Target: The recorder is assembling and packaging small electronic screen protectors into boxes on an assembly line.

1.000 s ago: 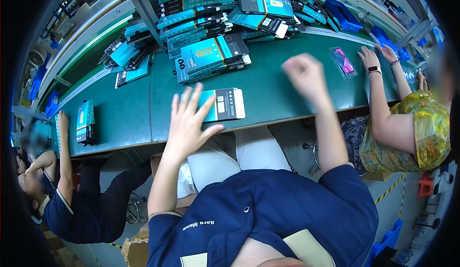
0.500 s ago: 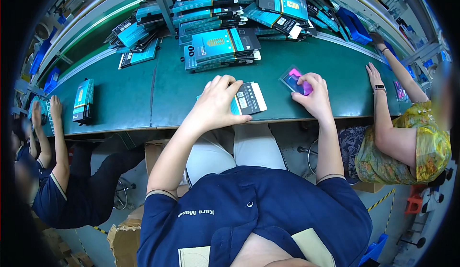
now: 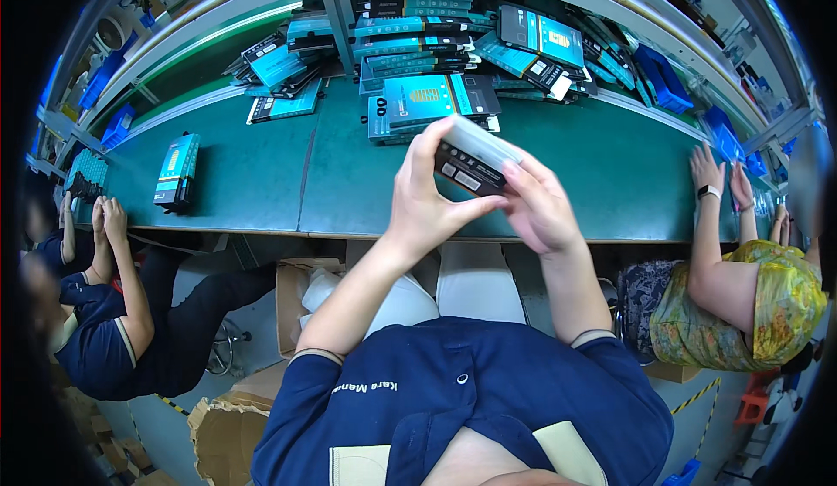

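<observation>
Gripping a flat dark package (image 3: 472,160) from both sides, the left hand (image 3: 425,197) and right hand (image 3: 539,207) are holding it above the green counter (image 3: 261,181).

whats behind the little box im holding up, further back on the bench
Both hands, left hand and right hand, lift the small dark box above the green bench. Behind it lies a heap of teal and black packages; the box and fingers cover part of the nearest one.

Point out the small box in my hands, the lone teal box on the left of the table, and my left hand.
small box (image 3: 471,159), head view, its dark printed face.
teal box (image 3: 176,170), head view, its top face.
left hand (image 3: 425,200), head view, back of hand.
</observation>
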The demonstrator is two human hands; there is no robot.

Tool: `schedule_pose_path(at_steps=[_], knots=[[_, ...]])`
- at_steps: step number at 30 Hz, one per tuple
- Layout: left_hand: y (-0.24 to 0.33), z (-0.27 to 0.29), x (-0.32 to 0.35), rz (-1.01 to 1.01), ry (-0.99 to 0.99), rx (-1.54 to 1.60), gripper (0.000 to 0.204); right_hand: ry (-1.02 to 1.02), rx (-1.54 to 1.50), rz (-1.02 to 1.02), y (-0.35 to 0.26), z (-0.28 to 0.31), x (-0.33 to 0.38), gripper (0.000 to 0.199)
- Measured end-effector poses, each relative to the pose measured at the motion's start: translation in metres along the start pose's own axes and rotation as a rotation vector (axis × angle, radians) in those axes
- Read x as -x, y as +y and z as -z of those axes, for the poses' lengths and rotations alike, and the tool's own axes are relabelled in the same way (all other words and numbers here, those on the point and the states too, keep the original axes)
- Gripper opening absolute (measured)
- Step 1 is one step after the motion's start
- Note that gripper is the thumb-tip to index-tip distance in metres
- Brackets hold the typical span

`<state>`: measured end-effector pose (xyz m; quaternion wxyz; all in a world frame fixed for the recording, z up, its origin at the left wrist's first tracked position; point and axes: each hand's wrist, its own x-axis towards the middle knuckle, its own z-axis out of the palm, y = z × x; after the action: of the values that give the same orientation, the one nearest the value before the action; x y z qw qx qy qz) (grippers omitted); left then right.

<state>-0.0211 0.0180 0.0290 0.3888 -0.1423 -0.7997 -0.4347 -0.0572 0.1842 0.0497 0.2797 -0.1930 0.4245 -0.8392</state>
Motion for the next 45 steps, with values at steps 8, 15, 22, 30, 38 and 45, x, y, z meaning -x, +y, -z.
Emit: schedule_pose_path(at_steps=[8, 15, 22, 30, 38, 45], knots=[[0.006, 0.01, 0.007, 0.321, 0.232, 0.938, 0.024, 0.036, 0.642, 0.768, 0.047, -0.019, -0.025, 0.012], [0.0, 0.015, 0.01, 0.323, 0.226, 0.798, 0.02, 0.085, 0.221, 0.553, 0.046, -0.022, -0.033, 0.015], [-0.019, 0.028, 0.019, -0.126, 0.279, -0.034, 0.019, 0.128, 0.648, 0.713, 0.083, -0.005, -0.024, 0.045], [-0.019, 0.086, 0.061, 0.597, 0.177, 0.401, 0.078, -0.407, 1.237, 0.746, 0.071, -0.006, 0.002, 0.022], [-0.122, 0.219, 0.043, 0.744, 0.12, -0.726, 0.05, 0.242, 0.887, 0.461, 0.06, 0.042, -0.006, 0.011], [-0.094, 0.111, 0.028, 0.314, 0.187, -0.447, 0.034, 0.278, 0.777, 0.367, 0.064, 0.047, -0.007, 0.011]])
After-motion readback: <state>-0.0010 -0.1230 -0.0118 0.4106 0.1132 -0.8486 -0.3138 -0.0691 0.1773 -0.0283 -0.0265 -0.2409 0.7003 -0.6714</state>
